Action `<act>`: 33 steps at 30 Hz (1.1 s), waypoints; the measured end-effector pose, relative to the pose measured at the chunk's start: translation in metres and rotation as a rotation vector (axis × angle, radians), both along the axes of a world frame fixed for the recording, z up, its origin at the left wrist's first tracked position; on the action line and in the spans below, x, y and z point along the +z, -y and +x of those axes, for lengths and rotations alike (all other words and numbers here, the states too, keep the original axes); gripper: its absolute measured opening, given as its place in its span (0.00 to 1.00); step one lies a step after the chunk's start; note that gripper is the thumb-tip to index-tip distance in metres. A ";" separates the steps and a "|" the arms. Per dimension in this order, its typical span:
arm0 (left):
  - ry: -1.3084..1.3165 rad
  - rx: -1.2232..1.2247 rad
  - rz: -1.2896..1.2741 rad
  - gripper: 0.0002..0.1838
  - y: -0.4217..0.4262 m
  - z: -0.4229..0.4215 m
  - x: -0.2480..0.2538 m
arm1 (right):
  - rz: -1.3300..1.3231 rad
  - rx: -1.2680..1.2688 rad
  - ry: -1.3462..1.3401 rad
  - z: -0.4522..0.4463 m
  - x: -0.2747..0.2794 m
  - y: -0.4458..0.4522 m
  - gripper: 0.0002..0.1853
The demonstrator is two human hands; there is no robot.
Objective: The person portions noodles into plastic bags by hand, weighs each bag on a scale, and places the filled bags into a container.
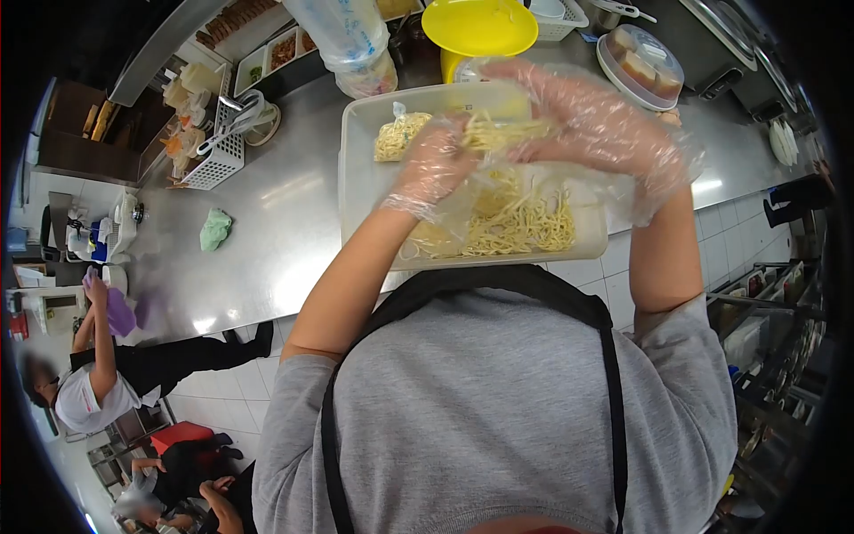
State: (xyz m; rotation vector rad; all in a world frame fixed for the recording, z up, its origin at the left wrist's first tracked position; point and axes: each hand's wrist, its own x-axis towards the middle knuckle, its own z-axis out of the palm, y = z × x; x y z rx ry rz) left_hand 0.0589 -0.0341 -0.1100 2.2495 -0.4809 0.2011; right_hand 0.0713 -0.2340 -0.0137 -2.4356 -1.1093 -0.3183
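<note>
My left hand (436,165), in a clear plastic glove, is closed at the near end of a bunch of pale yellow noodles (507,133). On the other side, my gloved right hand (596,116) curls around the same bunch, blurred by motion. Clear plastic hangs below the hands; I cannot tell whether it is glove or bag. Beneath them is a translucent plastic bin (356,205) with loose noodles (525,222) at its near right. A tied bag of noodles (400,135) lies in its far left corner.
Behind the bin stand a yellow bowl (480,27) and a plastic-wrapped stack (351,44). A domed container (642,64) sits at the right. On the steel counter (285,205) are a green cloth (215,229) and a white basket (216,165). Co-workers (98,383) are at the left.
</note>
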 end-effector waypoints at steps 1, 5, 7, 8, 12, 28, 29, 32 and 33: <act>0.067 0.033 0.066 0.20 -0.007 0.001 0.003 | -0.008 -0.008 -0.048 0.004 0.009 0.001 0.38; -0.135 -0.026 -0.136 0.19 -0.028 0.008 0.003 | -0.050 -0.165 -0.299 -0.004 0.073 -0.012 0.40; -0.322 -0.047 -0.255 0.21 -0.030 0.006 0.016 | 0.012 -0.134 -0.275 -0.008 0.098 -0.020 0.38; -0.319 -0.043 -0.254 0.21 -0.029 0.004 0.025 | 0.086 -0.051 -0.182 -0.009 0.107 -0.023 0.36; -0.319 -0.044 -0.323 0.20 -0.029 0.003 0.038 | 0.189 0.067 -0.024 -0.010 0.128 -0.036 0.35; -0.379 0.167 -0.466 0.23 -0.072 -0.005 0.031 | -0.037 -0.057 -0.532 0.000 0.112 -0.032 0.46; -0.377 0.170 -0.468 0.23 -0.072 -0.007 0.034 | -0.109 -0.083 -0.583 0.002 0.097 -0.036 0.47; -0.367 0.119 -0.573 0.23 -0.070 -0.010 0.043 | -0.178 0.140 -0.243 0.016 0.002 -0.045 0.56; -0.402 0.102 -0.557 0.21 -0.069 -0.012 0.047 | -0.041 0.183 -0.282 0.021 -0.036 -0.053 0.58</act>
